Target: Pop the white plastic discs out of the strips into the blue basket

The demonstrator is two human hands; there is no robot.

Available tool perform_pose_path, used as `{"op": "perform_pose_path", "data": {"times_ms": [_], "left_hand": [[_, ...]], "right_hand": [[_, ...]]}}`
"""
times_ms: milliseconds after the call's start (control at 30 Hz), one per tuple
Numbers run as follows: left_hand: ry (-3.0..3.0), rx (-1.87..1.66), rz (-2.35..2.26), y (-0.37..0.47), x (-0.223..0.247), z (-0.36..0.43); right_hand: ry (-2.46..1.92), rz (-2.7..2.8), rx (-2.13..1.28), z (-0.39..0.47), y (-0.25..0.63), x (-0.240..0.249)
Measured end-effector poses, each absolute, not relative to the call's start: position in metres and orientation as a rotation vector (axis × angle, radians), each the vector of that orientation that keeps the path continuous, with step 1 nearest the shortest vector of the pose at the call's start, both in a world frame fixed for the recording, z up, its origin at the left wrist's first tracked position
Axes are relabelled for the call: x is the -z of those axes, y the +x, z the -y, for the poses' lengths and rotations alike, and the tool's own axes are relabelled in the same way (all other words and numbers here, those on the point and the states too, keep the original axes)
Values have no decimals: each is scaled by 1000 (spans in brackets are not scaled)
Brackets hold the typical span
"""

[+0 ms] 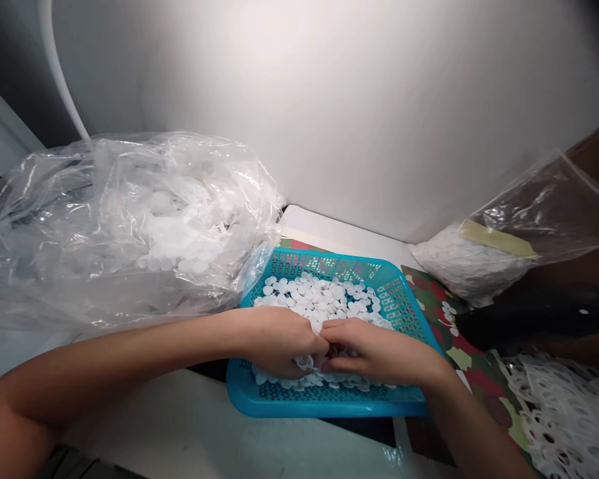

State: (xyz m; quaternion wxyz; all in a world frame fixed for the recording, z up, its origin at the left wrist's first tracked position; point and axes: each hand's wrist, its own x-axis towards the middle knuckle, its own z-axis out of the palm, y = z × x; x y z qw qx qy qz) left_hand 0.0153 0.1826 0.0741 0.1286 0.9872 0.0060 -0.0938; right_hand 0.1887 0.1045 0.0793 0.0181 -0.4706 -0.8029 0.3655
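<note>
A blue plastic basket (329, 407) with perforated sides holds a spread of small round white plastic discs (324, 296). Both hands are inside it, low over the discs, with their fingertips meeting. My left hand (282, 339) is closed, and a white ring-shaped plastic piece (304, 362) shows at its curled fingers. My right hand (374, 349) comes in from the right with its thumb and fingers drawn together against the left fingers. Whatever its fingertips hold is hidden between the two hands.
A large clear plastic bag (130, 219) of white pieces lies left of the basket. At the right stand another bag of small white pieces (474, 266) and a heap of white plastic ring frames (569, 412). A few discs (449, 316) lie on the camouflage-patterned cover (484, 379). A pale wall (329, 120) rises behind.
</note>
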Motion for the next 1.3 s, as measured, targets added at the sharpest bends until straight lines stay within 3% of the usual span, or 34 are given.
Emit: {"op": "perform_pose_path", "data": {"times_ms": [700, 1300], "left_hand": [[2808, 252, 8, 16, -73, -184], [2898, 238, 18, 16, -70, -183]], "right_hand": [[-1660, 2409, -1121, -101, 188, -79], [-1519, 2545, -1054, -101, 189, -81]]}}
